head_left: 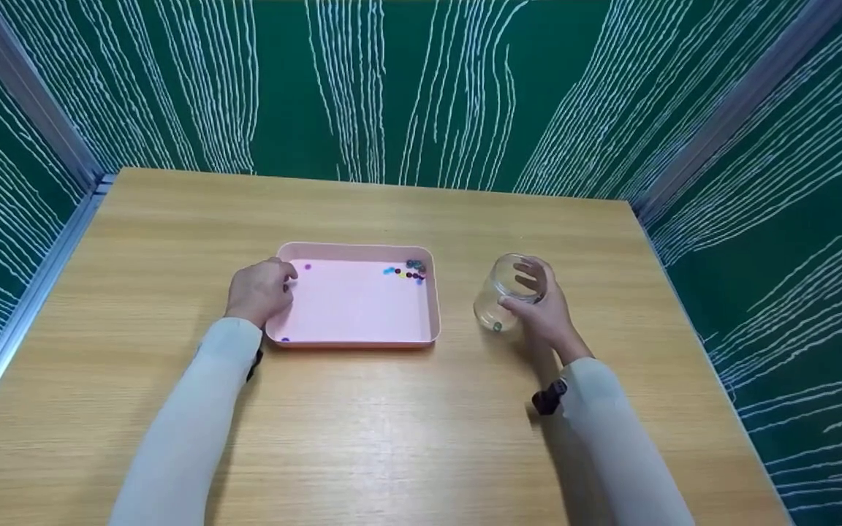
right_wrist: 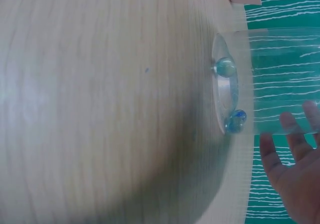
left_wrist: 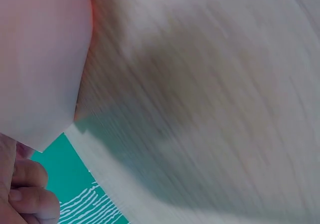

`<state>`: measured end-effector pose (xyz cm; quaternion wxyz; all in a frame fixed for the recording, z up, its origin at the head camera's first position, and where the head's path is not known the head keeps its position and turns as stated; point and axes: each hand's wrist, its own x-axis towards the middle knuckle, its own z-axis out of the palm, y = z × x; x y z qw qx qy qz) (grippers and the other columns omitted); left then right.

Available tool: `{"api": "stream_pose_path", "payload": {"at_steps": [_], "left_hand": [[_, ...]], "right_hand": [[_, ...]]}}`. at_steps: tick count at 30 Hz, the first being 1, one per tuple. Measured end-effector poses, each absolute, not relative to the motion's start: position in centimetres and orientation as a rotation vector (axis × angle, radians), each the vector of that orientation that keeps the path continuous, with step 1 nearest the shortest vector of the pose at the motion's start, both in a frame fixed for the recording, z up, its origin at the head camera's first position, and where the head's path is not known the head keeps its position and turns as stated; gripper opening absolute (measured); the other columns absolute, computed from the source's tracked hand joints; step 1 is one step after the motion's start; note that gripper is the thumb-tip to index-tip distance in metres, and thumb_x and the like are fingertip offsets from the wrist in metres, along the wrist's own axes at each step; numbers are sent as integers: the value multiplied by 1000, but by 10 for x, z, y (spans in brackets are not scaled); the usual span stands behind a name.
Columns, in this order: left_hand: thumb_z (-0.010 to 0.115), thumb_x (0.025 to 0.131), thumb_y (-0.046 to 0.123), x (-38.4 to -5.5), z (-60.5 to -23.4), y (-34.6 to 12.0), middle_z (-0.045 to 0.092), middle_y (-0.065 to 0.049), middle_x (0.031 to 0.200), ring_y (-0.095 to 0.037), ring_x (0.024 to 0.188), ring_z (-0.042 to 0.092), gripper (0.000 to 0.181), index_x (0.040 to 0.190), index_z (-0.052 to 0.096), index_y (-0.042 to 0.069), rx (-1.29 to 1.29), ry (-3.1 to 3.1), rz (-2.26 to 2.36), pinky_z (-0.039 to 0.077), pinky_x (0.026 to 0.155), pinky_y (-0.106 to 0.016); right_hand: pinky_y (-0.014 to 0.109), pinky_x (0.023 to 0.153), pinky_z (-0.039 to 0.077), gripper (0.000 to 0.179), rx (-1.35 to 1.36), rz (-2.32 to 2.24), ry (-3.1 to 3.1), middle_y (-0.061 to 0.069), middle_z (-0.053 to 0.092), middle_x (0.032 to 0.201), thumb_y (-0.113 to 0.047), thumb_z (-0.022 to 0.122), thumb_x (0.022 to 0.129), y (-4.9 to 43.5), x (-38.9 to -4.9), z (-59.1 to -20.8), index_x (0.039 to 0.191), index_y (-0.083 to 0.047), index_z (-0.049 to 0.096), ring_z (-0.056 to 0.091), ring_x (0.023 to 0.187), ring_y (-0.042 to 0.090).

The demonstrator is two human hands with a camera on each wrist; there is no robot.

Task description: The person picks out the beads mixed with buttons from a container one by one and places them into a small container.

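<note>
My left hand grips the left rim of a shallow pink tray, fingers bent over the edge. In the left wrist view, the curled fingers show beside the tray's pale wall. Small coloured beads and a few dark glassy marbles cluster in the tray's far right corner. A purple bead lies near the far left corner, a blue one near the front left. My right hand holds a clear glass jar from its right side. Marbles lie at the jar's bottom.
Tray and jar are side by side on a light wooden table, the jar to the right. Green panels with white wavy lines rise behind and at both sides. Metal posts stand at the back corners.
</note>
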<state>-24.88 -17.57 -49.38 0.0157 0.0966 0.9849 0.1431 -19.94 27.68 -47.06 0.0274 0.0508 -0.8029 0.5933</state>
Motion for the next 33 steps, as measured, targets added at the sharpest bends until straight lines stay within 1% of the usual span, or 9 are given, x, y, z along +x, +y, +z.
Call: {"api": "stream_pose_path", "payload": {"at_steps": [7,9,12,14,17,21,23,30,33], "left_hand": [[66,86,11,-250,-494,-174,68,-10,94,-24,80,63,22,107,72,10,296,3060,388,53,77,-42],[65,86,10,-250,-494,-173,68,-10,94,-23,80,63,22,107,72,10,296,3059,381,54,78,-42],[64,87,9,-249,-494,-172,69,-11,96,-23,80,63,22,108,72,9,303,3057,379,54,79,-42],[62,88,9,-248,-494,-172,70,-11,97,-23,81,64,22,108,72,10,306,3059,363,54,78,-43],[61,88,7,-247,-493,-171,70,-10,97,-24,83,64,22,107,72,11,294,3057,359,54,78,-44],[60,89,6,-247,-492,-170,70,-11,99,-23,84,62,23,108,72,11,278,3045,360,53,80,-44],[60,90,6,-248,-491,-169,70,-12,100,-23,84,62,23,109,72,11,272,3041,359,53,81,-43],[59,91,11,-247,-493,-168,70,-14,105,-26,89,66,23,111,71,8,250,3037,380,53,84,-45],[59,92,15,-247,-494,-168,69,-15,104,-26,87,66,24,112,70,7,233,3042,390,54,82,-44]], "right_hand": [[55,105,38,79,147,1821,-2500,23,40,145,-6,76,79,277,-200,-470,143,-1,30,38,135,44],[52,106,39,79,140,1804,-2515,22,41,145,-7,77,79,278,-200,-470,144,-2,30,39,135,43],[43,105,42,79,129,1789,-2529,21,41,145,-7,77,79,279,-200,-471,144,-4,31,40,134,42],[39,103,43,80,137,1793,-2529,22,41,145,-7,76,80,279,-200,-471,144,-3,30,40,134,42],[46,104,43,79,143,1826,-2503,23,40,145,-4,75,80,279,-200,-472,144,-2,29,39,134,43],[56,106,37,79,136,1855,-2474,24,40,145,-2,75,79,278,-201,-472,144,-2,30,38,134,44],[57,106,35,79,129,1849,-2476,24,40,145,-2,75,79,278,-201,-471,144,-2,30,39,134,43],[57,109,33,79,131,1821,-2492,24,41,145,-4,75,79,278,-200,-472,144,-2,30,39,134,45],[56,109,33,78,128,1823,-2490,23,42,144,-4,76,79,278,-200,-473,143,-3,31,40,134,44]]}}
